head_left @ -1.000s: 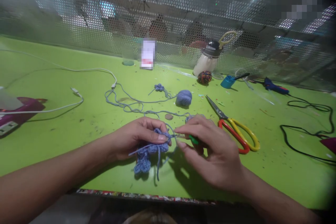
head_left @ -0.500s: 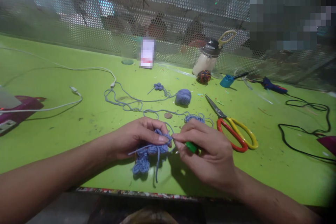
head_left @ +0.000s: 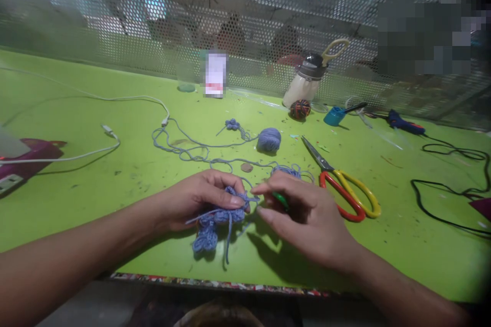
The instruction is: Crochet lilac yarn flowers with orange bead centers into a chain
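- Over the near part of the green table (head_left: 172,260), left of centre, we have the blue crocheted piece (head_left: 207,229) pinched in the left hand (head_left: 197,196).
- Just right of it, our right hand (head_left: 310,219) curls around a green-handled tool (head_left: 281,199), thumb and forefinger parted.
- We judge the step: stitching at the piece's right end.
- Next move calls for steady left pinch, controlled yarn tension.
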